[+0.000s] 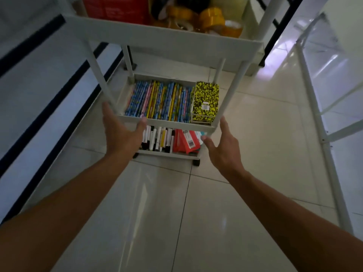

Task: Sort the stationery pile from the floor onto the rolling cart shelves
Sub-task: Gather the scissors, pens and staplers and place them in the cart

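Both hands — left (119, 132) and right (224, 148) — were spread, holding nothing, at the cart (167, 39) (notebooks (159, 100), markers (157, 139), tapes (212, 18) shelved) — with no pile on the visible floor (196, 213), sorting looked nearly done

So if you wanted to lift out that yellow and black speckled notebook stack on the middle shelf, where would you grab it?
Probably by its long side edges, coming from above and the front. The yellow-black notebooks lie flat at the right end of the middle shelf, with the upright colourful books close on their left and a cart post on the right. The top face is uncovered, so the nearest short edge looks easiest to reach.
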